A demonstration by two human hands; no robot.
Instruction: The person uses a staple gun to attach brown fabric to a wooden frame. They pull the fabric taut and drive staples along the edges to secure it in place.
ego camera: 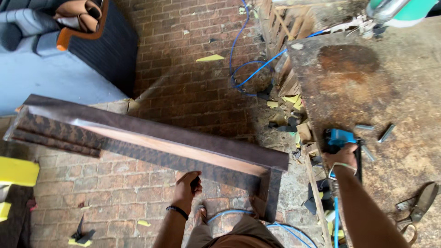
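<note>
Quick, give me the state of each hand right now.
Left hand: closed, gripping the fabric-covered wooden frame.
Right hand: closed on the blue pneumatic staple gun.

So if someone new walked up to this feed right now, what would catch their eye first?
Probably the long fabric-covered wooden frame lying slantwise across the brick floor, with the left hand gripping its lower edge. Next, the blue air tool under the right hand on the worn workbench, near large scissors.

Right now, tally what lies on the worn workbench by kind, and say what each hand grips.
Blue air tool, under right hand: 1
Staple strips: 3
Scissors: 1
Total: 5
Left hand grips the fabric-covered frame off the bench.
</note>
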